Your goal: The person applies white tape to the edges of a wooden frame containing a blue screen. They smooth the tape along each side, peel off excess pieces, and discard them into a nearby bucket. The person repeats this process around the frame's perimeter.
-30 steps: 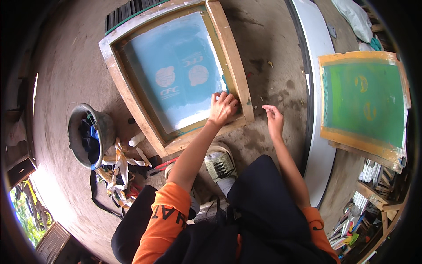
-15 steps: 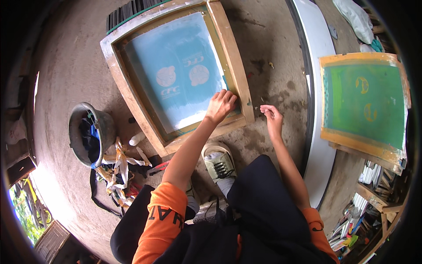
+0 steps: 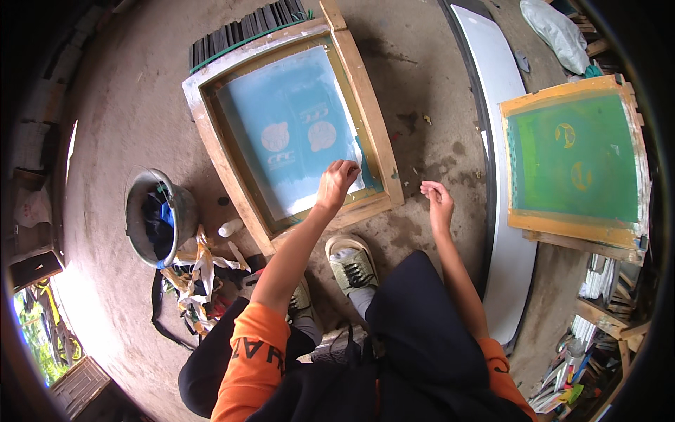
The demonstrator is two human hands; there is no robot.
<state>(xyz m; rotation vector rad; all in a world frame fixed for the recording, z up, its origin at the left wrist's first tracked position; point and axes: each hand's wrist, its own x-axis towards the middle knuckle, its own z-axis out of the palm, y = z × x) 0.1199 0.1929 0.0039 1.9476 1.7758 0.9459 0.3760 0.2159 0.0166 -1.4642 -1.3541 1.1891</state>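
Observation:
A wooden screen-printing frame (image 3: 389,158) with blue mesh (image 3: 302,84) lies on the floor in front of me; pale round designs and lettering show on the mesh. My left hand (image 3: 339,184) is over the mesh's near right part, its fingers pinched together beside a whitish strip along the mesh edge. Whatever is between those fingertips is too small to make out. To the right of the frame, above the floor, my right hand (image 3: 439,204) hangs with curled fingers, thumb close to the index finger. It touches nothing around it, and what its fingertips may hold is hidden.
Left of the frame stands a grey bucket (image 3: 184,218) with dark and blue cloth inside, near a white bottle (image 3: 230,227) and crumpled strips (image 3: 200,278). A long white board (image 3: 503,176) and a green-mesh screen frame (image 3: 573,219) are at the right. My shoe (image 3: 351,267) is close to the frame.
My left hand has come away from the frame's near right inner corner, moving left and slightly toward me over the mesh. The right hand keeps nearly the same pose. The view has shifted slightly.

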